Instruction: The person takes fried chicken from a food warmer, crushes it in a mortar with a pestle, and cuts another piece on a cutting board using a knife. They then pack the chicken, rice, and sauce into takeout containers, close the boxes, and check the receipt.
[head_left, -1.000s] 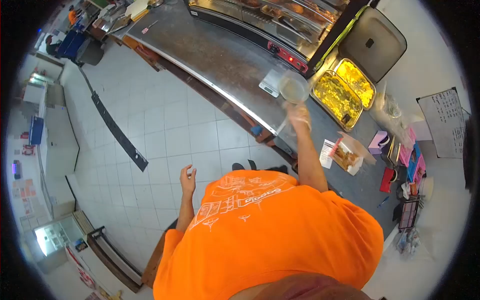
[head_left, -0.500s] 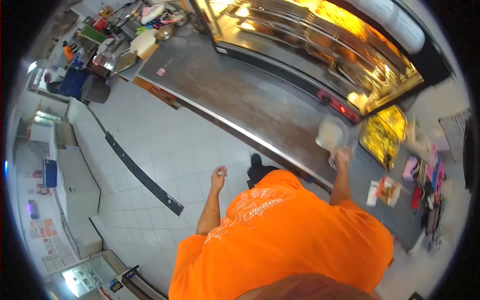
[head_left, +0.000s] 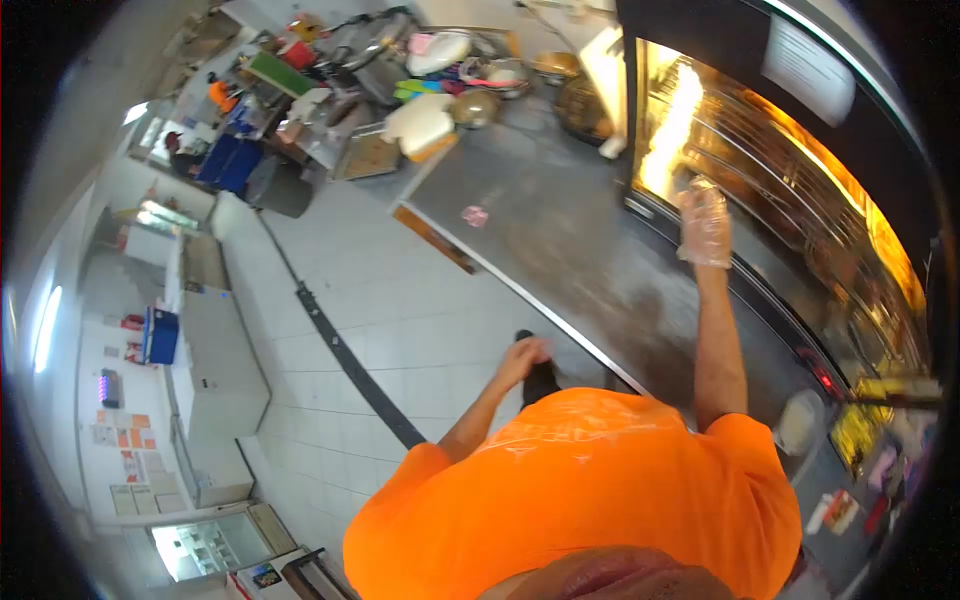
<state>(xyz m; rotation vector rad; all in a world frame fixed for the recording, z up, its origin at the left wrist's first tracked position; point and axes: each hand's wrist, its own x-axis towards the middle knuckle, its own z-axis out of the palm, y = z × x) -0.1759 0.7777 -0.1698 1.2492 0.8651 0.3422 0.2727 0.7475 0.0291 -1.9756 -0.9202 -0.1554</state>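
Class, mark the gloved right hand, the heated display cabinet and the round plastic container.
Gloved right hand (head_left: 707, 226): head view, middle of the hand.
Heated display cabinet (head_left: 795, 190): head view, glass front.
Round plastic container (head_left: 799, 424): head view, pale middle.

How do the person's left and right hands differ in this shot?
The right hand wears a clear glove; the left hand looks bare.
The right hand is stretched out at the lit cabinet; the left hand is apart from it, seen against the floor.
Both arms come out of orange sleeves.
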